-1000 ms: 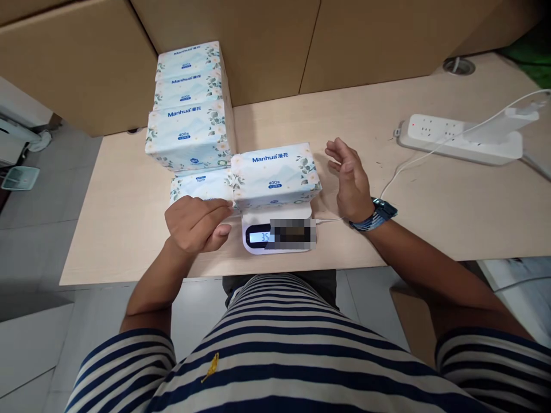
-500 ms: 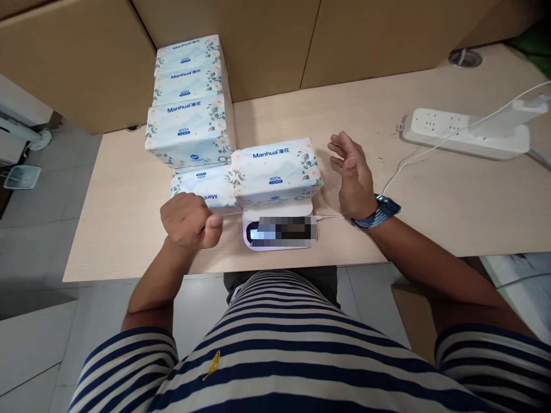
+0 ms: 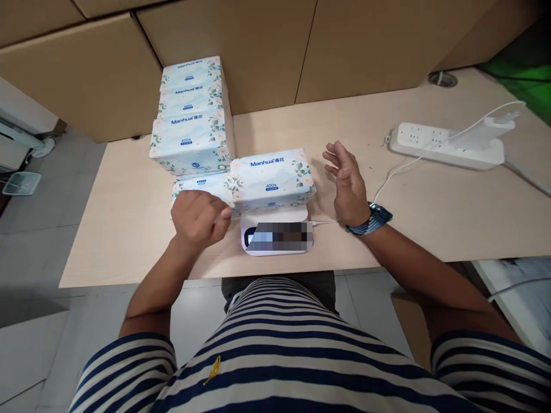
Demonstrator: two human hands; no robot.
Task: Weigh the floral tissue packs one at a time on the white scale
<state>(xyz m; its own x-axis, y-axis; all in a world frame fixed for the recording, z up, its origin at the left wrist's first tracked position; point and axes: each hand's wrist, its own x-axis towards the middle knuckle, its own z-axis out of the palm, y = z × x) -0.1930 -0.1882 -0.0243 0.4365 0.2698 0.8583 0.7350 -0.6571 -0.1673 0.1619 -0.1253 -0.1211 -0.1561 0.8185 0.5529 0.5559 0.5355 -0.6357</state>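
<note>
A white tissue pack (image 3: 271, 179) with a floral print rests on a small white digital scale (image 3: 275, 215) near the table's front edge. The scale's display is partly blurred out. My left hand (image 3: 198, 218) is closed in a fist, back upward, just left of the scale and over a pack lying upside down to me (image 3: 203, 184). No object shows in that fist. To the right of the pack on the scale, my right hand (image 3: 348, 186) is held with fingers apart and slightly curved, empty and touching nothing. A band and watch circle its wrist.
More tissue packs (image 3: 189, 140) stand in a stack at the back left. Large cardboard boxes (image 3: 228, 37) line the rear. On the right lies a white power strip (image 3: 447, 146), with a white cable (image 3: 390, 178) running from its plug toward the scale.
My left fist has moved slightly right, closer to the pack on the scale. My right hand keeps its pose beside it. The whole view has shifted a little.
</note>
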